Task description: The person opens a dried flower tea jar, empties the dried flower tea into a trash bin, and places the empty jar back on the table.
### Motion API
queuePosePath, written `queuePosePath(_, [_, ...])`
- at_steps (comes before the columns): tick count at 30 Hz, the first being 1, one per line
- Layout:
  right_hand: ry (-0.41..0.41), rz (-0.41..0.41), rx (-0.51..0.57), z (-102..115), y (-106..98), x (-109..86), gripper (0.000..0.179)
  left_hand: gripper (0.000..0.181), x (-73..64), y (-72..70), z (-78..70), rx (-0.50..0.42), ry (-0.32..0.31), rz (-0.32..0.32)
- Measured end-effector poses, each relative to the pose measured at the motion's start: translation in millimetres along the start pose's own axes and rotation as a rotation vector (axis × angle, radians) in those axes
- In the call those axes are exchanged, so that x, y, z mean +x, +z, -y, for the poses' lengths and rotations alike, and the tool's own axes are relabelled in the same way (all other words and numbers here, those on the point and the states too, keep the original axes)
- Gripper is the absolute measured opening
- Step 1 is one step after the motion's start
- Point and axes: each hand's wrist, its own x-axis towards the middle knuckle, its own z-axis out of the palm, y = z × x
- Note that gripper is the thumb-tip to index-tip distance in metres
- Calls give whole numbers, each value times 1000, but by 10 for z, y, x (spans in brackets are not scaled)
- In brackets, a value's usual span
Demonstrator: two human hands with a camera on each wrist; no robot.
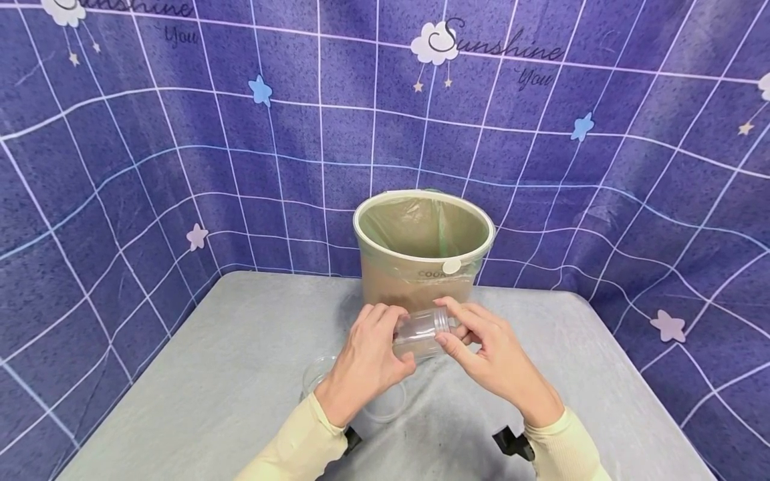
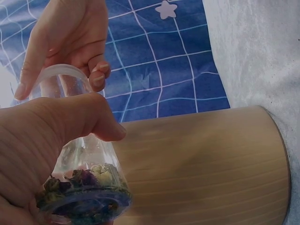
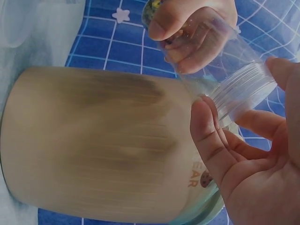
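The left hand (image 2: 33, 136) is gripping a clear jar (image 2: 89, 154), its thumb lying across the side, while dried flowers (image 2: 84, 182) are gathering at the jar's base. The right hand (image 2: 70, 35) is holding the jar about its mouth. Beside them, a tan bin (image 2: 201, 164) is standing on the grey surface (image 2: 255, 51), near the edge where a blue gridded cloth (image 2: 154, 70) is bordering it, showing a pale star (image 2: 166, 9).

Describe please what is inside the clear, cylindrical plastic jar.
The clear plastic jar holds crumpled, dried-looking plant pieces, dark purple, green and pale yellow, near its base. The bare left hand covers part of the jar, so what it hides cannot be seen.
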Motion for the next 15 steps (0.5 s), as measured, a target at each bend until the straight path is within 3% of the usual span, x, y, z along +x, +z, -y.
queuePosePath(15, [3,7,0,-23,8,4,52,48,1,11,9,-7,8,-2])
